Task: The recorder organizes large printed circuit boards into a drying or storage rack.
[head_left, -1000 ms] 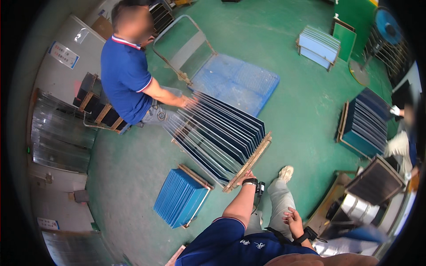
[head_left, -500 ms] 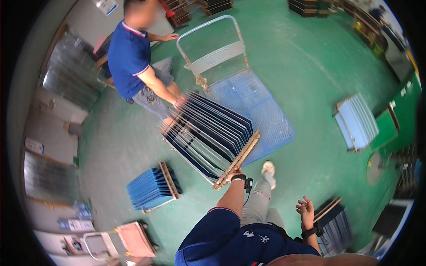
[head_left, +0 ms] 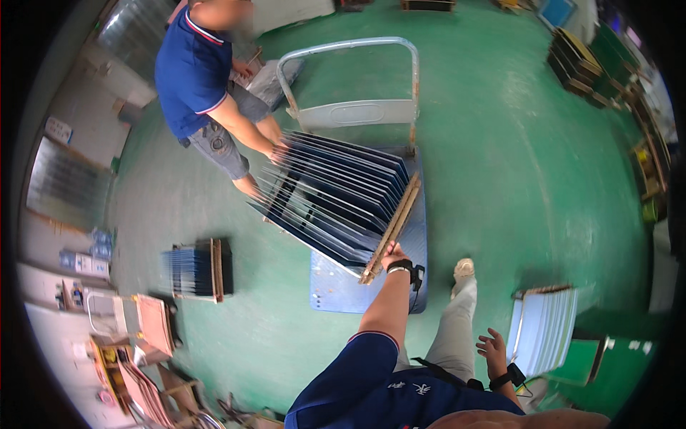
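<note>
My left hand (head_left: 394, 256) is closed on the near end of a wooden-ended rack (head_left: 391, 232), with my arm stretched forward. Thin dark flat panels (head_left: 343, 182) stand in rows along the rack. A co-worker's hand (head_left: 279, 153) is at its far-left end. Beneath the rack is the blue platform of a hand trolley (head_left: 336, 289); whether they touch, I cannot tell. My right hand (head_left: 491, 352) hangs at my right side, fingers apart and nothing in them.
A co-worker (head_left: 196, 86) in a blue shirt stands far left, beside the trolley's upright metal handle (head_left: 350, 50). Another rack of blue panels (head_left: 196, 270) is on the green floor at left. Light-blue panels (head_left: 542, 330) stand in a rack at right. Pinkish boards (head_left: 153, 325) are at lower left.
The rack, held by my left hand and the co-worker, has shifted further over the trolley platform. My view has turned to the right, and my right hand stays empty.
</note>
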`<state>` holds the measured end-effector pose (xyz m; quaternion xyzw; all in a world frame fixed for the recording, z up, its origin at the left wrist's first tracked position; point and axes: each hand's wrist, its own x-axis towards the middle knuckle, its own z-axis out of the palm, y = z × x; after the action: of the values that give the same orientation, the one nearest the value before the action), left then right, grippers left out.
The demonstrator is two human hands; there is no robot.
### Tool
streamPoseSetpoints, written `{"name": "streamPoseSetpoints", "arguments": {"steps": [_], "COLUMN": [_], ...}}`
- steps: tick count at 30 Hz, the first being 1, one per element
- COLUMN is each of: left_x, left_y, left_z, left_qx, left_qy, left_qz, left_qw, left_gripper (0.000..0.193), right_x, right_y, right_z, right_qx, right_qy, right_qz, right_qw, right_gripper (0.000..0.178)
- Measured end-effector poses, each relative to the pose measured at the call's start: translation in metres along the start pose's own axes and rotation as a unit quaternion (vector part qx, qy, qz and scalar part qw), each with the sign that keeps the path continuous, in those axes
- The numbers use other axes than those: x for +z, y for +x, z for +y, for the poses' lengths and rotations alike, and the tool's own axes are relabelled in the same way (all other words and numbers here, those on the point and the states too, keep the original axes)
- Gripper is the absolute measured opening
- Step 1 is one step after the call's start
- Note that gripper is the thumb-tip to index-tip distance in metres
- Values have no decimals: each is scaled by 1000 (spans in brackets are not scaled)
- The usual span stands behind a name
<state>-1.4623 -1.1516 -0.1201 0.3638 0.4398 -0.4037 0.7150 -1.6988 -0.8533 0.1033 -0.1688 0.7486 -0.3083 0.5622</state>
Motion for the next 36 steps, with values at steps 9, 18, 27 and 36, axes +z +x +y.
{"name": "streamPoseSetpoints", "arguments": {"steps": [9,18,27,36], "left_x": [43,31,-37,-225], "left_y": [115,94,2,-71], "left_z": [-127,-249,-201,92], "left_qx": [44,27,-188,-54], "left_qy": [-109,-66,309,315], "left_qz": [-64,59,-150,-13], "left_qw": [991,996,920,948], "left_gripper": [14,15,28,23], "right_x": [-122,-200,-118,25], "right_y": [197,259,261,205], "right_z": [-152,-205,-208,-147], "right_qx": [-12,44,41,-41], "right_qy": [-79,-207,-336,-485], "right_qz": [-83,-19,-121,-247], "right_qw": [993,977,933,838], "right_gripper": [40,40,38,35]}}
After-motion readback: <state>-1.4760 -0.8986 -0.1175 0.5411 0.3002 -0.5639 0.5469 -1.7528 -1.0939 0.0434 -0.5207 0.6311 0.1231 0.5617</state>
